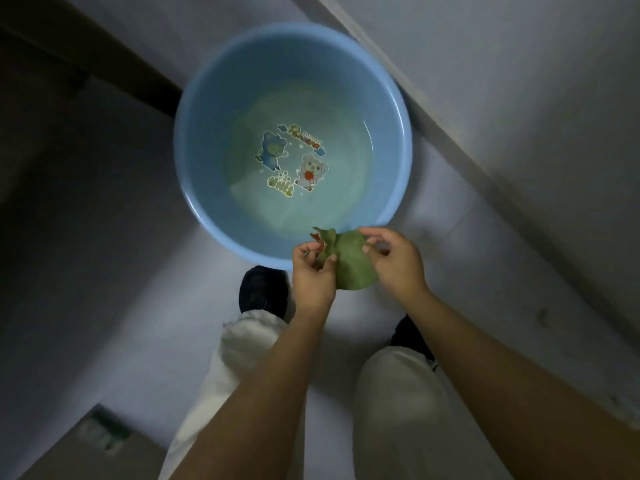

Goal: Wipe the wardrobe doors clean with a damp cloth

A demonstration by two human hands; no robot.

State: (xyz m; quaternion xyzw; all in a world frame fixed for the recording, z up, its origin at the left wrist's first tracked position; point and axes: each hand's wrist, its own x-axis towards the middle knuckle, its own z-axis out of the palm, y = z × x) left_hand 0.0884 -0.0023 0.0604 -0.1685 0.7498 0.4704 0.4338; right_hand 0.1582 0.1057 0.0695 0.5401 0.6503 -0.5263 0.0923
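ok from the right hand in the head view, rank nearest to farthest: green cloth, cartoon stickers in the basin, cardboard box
1. green cloth: pinched by the right hand, by the basin's near rim.
2. cartoon stickers: on the basin floor, ahead.
3. cardboard box: on the floor, lower left corner.

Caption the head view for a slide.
Both hands, left and right, hold a green cloth over a blue basin.

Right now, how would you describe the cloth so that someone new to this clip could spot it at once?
Find the big round blue basin on the pale floor, cartoon stickers on its bottom. At its near rim, both hands meet: the left hand and the right hand hold the cloth between them. It is the only green thing there, small and crumpled, with a red-orange bit at its upper left edge.
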